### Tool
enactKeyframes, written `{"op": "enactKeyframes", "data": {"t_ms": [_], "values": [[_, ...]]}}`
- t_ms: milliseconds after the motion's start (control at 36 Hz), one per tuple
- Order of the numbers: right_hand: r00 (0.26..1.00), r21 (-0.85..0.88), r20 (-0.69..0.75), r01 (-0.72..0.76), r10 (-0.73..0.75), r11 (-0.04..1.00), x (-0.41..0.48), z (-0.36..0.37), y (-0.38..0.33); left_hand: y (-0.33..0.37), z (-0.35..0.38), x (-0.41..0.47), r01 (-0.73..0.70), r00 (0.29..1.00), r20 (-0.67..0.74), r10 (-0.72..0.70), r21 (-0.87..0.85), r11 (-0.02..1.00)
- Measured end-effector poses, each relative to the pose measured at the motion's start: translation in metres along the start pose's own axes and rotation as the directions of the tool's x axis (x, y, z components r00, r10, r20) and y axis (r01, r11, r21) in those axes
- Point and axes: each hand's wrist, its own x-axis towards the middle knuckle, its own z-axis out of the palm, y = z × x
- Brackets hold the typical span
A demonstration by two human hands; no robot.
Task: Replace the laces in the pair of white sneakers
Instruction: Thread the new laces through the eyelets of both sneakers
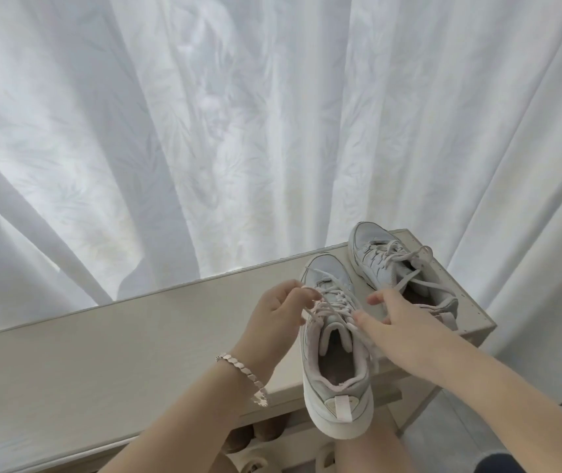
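Note:
Two white sneakers stand on a beige cabinet top. The near sneaker points away from me, its heel hanging over the front edge. Its white lace is threaded through the eyelets. My left hand, with a bracelet at the wrist, pinches a strand of this lace at the shoe's left side. My right hand lies over the shoe's right side with fingers spread, thumb and forefinger touching the lace. The far sneaker sits at the back right corner with its lace loose.
White curtains hang close behind the cabinet. Under the cabinet top, a lower shelf holds brown and beige footwear. My knees are below the near sneaker's heel. Grey floor shows at the lower right.

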Motion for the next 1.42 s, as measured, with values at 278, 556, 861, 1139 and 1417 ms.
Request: {"op": "enactKeyframes", "data": {"t_ms": [278,556,861,1139,1417], "values": [[0.948,0.326,-0.279,0.247,-0.157,0.913,0.0,0.007,0.0,0.037,-0.008,0.007,0.073,0.993,0.116,-0.009,-0.565,0.822],[0.961,0.576,-0.069,0.258,-0.268,0.775,0.011,-0.008,-0.038,0.098,-0.01,0.033,-0.102,0.973,0.072,0.217,-0.714,0.693],[0.919,0.559,-0.181,0.389,-0.35,0.733,0.01,-0.014,-0.05,0.066,-0.002,0.038,-0.098,0.956,0.293,0.022,0.247,0.964],[0.845,0.271,-0.427,0.46,-0.323,0.845,0.022,-0.011,-0.036,0.034,-0.003,0.015,-0.134,0.934,0.354,0.04,0.244,0.961],[0.898,0.327,-0.048,0.428,-0.438,0.842,0.014,-0.013,-0.036,0.028,-0.022,0.005,-0.172,0.973,0.195,0.121,0.267,0.948]]}}
